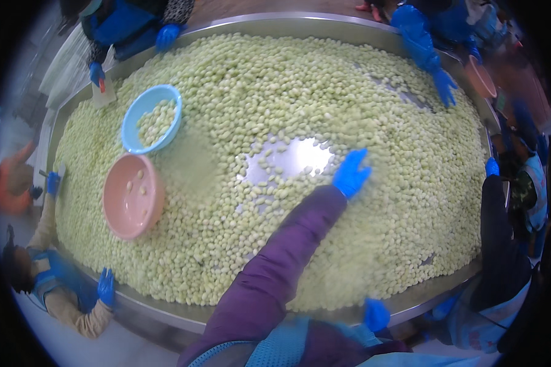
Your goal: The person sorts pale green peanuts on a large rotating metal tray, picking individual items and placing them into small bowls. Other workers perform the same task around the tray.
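My left hand (351,175), in a blue glove below a purple sleeve, reaches across a large metal-rimmed table (303,16). Its fingers are apart, low over a thick layer of small pale-green oval fruits (275,91), beside a bare shiny patch of the metal surface. Nothing shows in its grasp. My right hand (376,314), also in a blue glove, is at the near rim close to my body. Its fingers are not clear enough to tell how they are held.
A blue plastic basin (127,126) holds some fruits, and a pink basin (128,202) holds a few. Co-workers' gloved hands (443,86) are around the table. One (96,73) grips a scraper-like tool (103,95). Another pink basin (480,78) is outside the far-right rim.
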The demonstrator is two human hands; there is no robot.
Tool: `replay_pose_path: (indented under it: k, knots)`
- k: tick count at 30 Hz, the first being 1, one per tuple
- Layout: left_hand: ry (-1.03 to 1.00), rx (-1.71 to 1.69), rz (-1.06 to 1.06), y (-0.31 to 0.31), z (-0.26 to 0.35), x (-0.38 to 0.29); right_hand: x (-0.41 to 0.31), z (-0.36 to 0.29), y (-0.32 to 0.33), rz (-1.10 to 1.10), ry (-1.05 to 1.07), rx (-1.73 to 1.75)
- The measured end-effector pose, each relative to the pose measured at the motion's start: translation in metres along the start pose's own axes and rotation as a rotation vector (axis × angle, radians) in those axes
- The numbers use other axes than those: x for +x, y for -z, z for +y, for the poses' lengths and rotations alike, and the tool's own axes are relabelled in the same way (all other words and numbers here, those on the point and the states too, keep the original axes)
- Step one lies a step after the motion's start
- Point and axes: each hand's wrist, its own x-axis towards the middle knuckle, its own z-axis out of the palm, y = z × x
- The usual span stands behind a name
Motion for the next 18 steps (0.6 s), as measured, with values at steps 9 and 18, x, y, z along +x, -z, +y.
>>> replay_pose_path:
  k: [9, 18]
  knots:
    - [0.170, 0.892, 0.709, 0.246, -0.007, -0.194, -0.010, 0.017, -0.029, 0.292, 0.095, 0.010]
    - [0.546, 0.411, 0.620, 0.294, -0.040, -0.260, -0.016, 0.016, -0.019, 0.240, 0.126, 0.005]
